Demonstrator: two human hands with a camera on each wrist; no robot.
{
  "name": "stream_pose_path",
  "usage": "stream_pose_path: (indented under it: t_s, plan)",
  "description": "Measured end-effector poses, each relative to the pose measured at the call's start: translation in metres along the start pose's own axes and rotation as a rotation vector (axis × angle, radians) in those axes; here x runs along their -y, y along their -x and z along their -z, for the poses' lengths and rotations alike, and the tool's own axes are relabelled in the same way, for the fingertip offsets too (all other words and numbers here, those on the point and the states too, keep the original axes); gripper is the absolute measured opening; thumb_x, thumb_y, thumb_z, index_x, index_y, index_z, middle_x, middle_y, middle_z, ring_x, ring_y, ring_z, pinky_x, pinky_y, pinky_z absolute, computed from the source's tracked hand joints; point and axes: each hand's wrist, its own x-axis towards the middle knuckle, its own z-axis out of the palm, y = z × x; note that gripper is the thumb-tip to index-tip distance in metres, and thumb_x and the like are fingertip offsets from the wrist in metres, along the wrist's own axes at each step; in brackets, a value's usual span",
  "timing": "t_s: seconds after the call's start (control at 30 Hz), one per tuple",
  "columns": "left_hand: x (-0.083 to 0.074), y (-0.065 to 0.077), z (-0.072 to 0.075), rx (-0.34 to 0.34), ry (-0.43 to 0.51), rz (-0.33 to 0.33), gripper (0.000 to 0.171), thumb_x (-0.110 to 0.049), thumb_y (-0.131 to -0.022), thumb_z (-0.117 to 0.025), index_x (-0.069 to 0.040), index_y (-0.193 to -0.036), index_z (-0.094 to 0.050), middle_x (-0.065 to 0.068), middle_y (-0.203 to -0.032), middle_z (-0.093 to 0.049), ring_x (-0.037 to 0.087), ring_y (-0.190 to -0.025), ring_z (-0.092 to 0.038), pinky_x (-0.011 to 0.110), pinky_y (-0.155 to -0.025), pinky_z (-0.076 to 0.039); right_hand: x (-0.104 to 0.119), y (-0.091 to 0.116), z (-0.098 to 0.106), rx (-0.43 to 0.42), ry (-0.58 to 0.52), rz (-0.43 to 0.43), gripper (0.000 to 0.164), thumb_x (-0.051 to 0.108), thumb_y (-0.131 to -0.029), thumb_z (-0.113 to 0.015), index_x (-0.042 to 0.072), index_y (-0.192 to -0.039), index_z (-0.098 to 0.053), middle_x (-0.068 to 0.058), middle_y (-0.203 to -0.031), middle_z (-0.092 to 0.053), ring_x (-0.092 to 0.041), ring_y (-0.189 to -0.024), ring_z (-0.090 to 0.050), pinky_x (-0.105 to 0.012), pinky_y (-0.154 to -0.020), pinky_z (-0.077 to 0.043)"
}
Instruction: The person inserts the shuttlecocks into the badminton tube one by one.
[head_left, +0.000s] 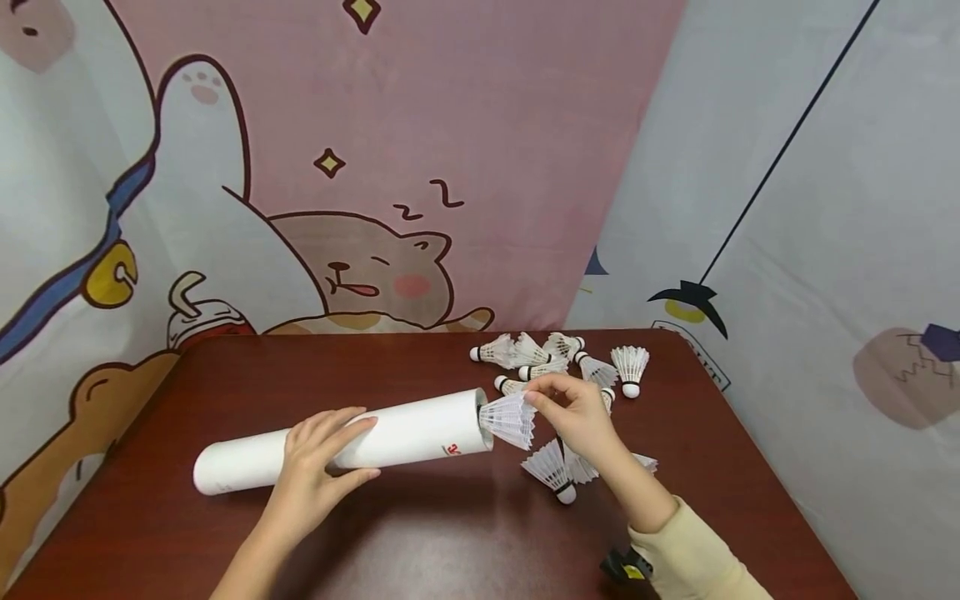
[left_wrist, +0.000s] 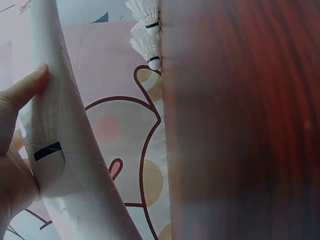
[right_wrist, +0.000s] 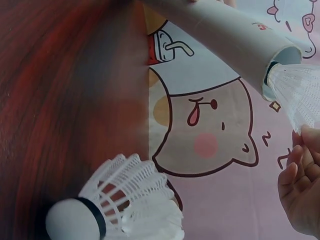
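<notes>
A long white shuttlecock tube [head_left: 420, 431] lies tilted above the table, its open mouth toward the right. My left hand [head_left: 318, 462] grips it around the middle, thumb on the near side. At the mouth, a white shuttlecock [head_left: 510, 419] has its cork end inside the tube and its skirt sticking out. The skirt's edge is pinched between thumb and fingers of my right hand [head_left: 573, 412]. In the right wrist view the same shuttlecock [right_wrist: 297, 90] enters the tube's mouth, fingertips on its rim.
Several loose shuttlecocks [head_left: 536, 352] lie in a group at the back right of the brown table [head_left: 420, 542]. Another shuttlecock [head_left: 552, 468] lies nearer, below my right hand, beside others. A small black-and-yellow object [head_left: 628, 567] is by my right sleeve. Cartoon-printed cloth [head_left: 487, 100] hangs behind.
</notes>
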Motion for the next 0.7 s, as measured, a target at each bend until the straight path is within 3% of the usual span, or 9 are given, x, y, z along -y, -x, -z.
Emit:
stream_pose_path:
  t_s: [0.27, 0.7]
  plan:
    - [0.002, 0.000, -0.001, -0.007, -0.005, -0.013, 0.072, -0.022, -0.062, -0.087, -0.021, -0.129, -0.061, 0.006, -0.128, -0.057, 0.026, -0.116, -0.045, 0.051, -0.092, -0.025, -0.003, 0.000, -0.013, 0.008, -0.021, -0.039, 0.003, -0.009, -0.082, -0.069, -0.006, -0.081, -0.068, -0.008, -0.070, -0.064, -0.005, -0.062, -0.053, -0.024, -0.054, -0.044]
    - [0.000, 0.000, -0.003, 0.010, -0.007, 0.002, 0.072, -0.022, -0.061, -0.089, -0.022, -0.128, -0.062, 0.003, -0.129, -0.057, 0.025, -0.116, -0.045, 0.051, -0.093, -0.024, 0.000, 0.001, -0.029, -0.029, -0.010, -0.011, 0.005, -0.010, -0.080, -0.070, -0.004, -0.081, -0.070, -0.012, -0.071, -0.066, -0.007, -0.059, -0.051, -0.026, -0.050, -0.042]
